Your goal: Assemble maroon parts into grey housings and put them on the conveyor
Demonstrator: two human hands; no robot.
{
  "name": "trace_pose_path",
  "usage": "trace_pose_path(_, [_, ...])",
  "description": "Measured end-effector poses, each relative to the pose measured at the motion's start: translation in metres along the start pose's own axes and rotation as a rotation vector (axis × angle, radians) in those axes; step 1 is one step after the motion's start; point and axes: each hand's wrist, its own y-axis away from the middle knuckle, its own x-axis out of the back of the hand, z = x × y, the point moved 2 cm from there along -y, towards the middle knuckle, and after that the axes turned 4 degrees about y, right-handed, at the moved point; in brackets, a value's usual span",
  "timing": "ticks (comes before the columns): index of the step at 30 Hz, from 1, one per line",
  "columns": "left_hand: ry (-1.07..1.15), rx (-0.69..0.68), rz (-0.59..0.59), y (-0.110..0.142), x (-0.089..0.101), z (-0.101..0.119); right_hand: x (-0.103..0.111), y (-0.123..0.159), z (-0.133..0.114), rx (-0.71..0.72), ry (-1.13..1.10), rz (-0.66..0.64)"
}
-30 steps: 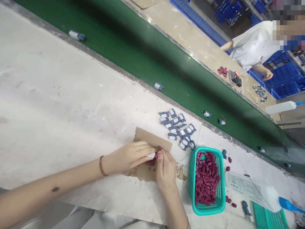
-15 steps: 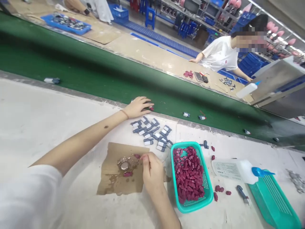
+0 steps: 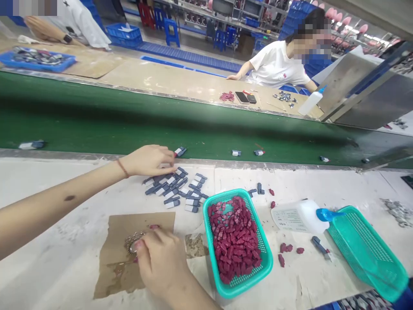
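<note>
Left hand (image 3: 148, 160) sits at the near edge of the green belt (image 3: 97, 125), palm down, fingers loosely apart, nothing visibly gripped. Red-ended grey-white piece (image 3: 181, 151) lies on the belt at the fingertips; touching or just beside, can't tell. Its long axis runs slantwise: red end toward the hand, grey end away and rightward. Right hand (image 3: 164, 258) is over the cardboard (image 3: 112, 232), fingers bent; opening and any hold hidden. Progress looks partway: belt pieces (image 3: 259, 153) with red ends seem done; grey-white pile (image 3: 184, 190) on the desk (image 3: 48, 206) and red parts (image 3: 235, 241) filling the basket (image 3: 270, 258) remain.
</note>
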Motion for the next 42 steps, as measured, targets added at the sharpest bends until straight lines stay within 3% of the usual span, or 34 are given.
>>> trace_pose_path(4, [0.093, -0.003, 0.099, -0.090, -0.008, 0.046, -0.005, 0.002, 0.001, 0.021, 0.079, 0.000])
trace_pose_path(7, [0.146, -0.032, 0.129, -0.162, -0.027, 0.083, -0.007, 0.000, 0.002, 0.057, 0.156, 0.005])
trace_pose_path(9, [0.177, -0.036, 0.126, -0.197, -0.041, 0.106, -0.007, -0.002, 0.003, 0.055, 0.192, -0.048])
trace_pose_path(12, [0.249, -0.024, 0.127, -0.220, -0.056, 0.128, -0.006, -0.002, 0.005, 0.030, 0.239, -0.160])
trace_pose_path(14, [0.323, -0.021, 0.138, -0.217, -0.059, 0.131, -0.004, 0.000, 0.006, 0.023, 0.253, -0.130])
trace_pose_path(18, [0.534, 0.020, 0.197, -0.175, -0.051, 0.113, 0.007, 0.007, 0.005, 0.015, 0.257, -0.021])
trace_pose_path(22, [0.785, 0.121, 0.242, -0.097, -0.029, 0.087, 0.038, 0.016, 0.014, -0.120, 0.243, 0.058])
trace_pose_path(23, [0.870, 0.169, 0.237, -0.074, -0.024, 0.082, 0.050, 0.021, 0.020, -0.181, 0.219, 0.117])
trace_pose_path(26, [1.209, 0.481, 0.193, -0.003, -0.014, 0.071, 0.087, 0.046, 0.051, -0.423, 0.194, 0.360])
trace_pose_path(29, [1.213, 0.637, 0.238, 0.058, -0.010, 0.065, 0.114, 0.073, 0.089, -0.561, 0.379, 0.447])
trace_pose_path(32, [1.139, 0.732, 0.289, 0.104, -0.015, 0.060, 0.121, 0.085, 0.116, -0.551, 0.609, 0.295])
trace_pose_path(35, [1.187, 0.814, 0.244, 0.136, -0.027, 0.058, 0.117, 0.084, 0.125, -0.513, 0.780, 0.140])
trace_pose_path(39, [1.328, 0.874, 0.209, 0.160, -0.040, 0.059, 0.112, 0.075, 0.124, -0.473, 0.889, 0.026])
trace_pose_path(42, [1.350, 0.909, 0.259, 0.169, -0.047, 0.057, 0.114, 0.071, 0.122, -0.446, 0.824, 0.040])
